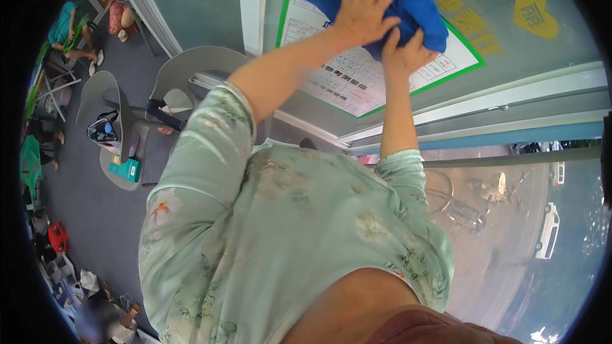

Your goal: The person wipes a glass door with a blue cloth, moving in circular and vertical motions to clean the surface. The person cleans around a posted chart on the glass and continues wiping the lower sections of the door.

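A blue cloth (420, 0) lies bunched against a white printed poster with a green border (356, 81), which is on a grey panel. My left hand (366, 14) presses on the cloth with its fingers spread. Just below and to the right, my right hand (409, 55) touches the cloth's lower edge, thumb and fingers apart, partly over the poster. The cloth covers the poster's upper part. Yellow lettering and yellow shapes (535, 14) are on the panel to the right.
Grey chairs (165, 69) stand at the left, with an open bag (103, 129) and a teal box (125, 170) on one. Seated people (71, 28) are farther back. A window rail (478, 105) runs at the right, with parked bicycles (459, 210) and vehicles beyond the glass.
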{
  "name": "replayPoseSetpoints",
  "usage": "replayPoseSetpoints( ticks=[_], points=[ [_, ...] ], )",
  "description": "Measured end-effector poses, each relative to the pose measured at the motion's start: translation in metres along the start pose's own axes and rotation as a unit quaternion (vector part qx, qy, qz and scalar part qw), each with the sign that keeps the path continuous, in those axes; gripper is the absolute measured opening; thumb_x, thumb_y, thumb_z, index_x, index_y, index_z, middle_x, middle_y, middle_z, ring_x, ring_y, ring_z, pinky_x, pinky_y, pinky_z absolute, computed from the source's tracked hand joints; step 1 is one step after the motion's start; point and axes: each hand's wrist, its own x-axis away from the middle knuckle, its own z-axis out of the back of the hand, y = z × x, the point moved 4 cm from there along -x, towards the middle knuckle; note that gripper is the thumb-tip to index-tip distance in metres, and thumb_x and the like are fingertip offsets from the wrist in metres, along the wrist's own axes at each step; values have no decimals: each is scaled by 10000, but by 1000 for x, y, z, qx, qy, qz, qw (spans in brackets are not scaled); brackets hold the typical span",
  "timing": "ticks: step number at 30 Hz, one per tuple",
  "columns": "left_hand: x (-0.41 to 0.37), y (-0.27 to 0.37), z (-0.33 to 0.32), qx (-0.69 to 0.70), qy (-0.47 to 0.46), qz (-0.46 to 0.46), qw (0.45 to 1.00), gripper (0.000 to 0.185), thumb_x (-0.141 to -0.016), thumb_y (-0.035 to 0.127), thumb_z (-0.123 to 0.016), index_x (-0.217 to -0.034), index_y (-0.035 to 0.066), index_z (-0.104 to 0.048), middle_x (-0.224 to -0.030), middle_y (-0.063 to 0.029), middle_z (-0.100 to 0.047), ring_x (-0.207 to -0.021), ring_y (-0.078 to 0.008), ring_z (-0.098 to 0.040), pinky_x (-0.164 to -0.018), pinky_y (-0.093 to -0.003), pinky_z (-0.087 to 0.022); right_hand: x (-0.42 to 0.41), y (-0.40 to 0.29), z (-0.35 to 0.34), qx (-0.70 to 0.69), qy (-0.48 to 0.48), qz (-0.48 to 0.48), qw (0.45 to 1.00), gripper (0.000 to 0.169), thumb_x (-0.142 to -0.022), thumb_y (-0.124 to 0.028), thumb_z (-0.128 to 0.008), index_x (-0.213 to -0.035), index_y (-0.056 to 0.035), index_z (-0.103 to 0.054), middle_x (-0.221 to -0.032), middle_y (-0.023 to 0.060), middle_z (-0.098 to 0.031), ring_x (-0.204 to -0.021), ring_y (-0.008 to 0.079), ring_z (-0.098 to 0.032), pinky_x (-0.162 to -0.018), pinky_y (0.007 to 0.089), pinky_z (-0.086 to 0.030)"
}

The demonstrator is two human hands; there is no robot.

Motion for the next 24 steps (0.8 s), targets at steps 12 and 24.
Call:
replayPoseSetpoints(
  ticks=[12, 24],
  points=[
    [136, 26, -29, 108, -301, 50, 946, 680, -787, 332, -680, -1386, 180, -397, -1259, -187, -471, -856, -370, -609, -699, -451, -533, 166, 47, 19, -14, -176, -105, 979, 600, -748, -270, -710, -1210, 53, -505, -1242, 277, -489, -1158, 476, -420, -984, 573, -278],
    [29, -75, 14, -63, 22, 4, 998, 673, -788, 388, -671, -1363, 128, -440, -1126, -157, -506, -945, -365, -479, -763, -486, -341, 10, -42, -21, -87, -55, 36, 994, 513, -741, -296, -700, -1139, 6, -584, -1186, 231, -522, -1134, 438, -442, -1006, 613, -237]
  ],
)
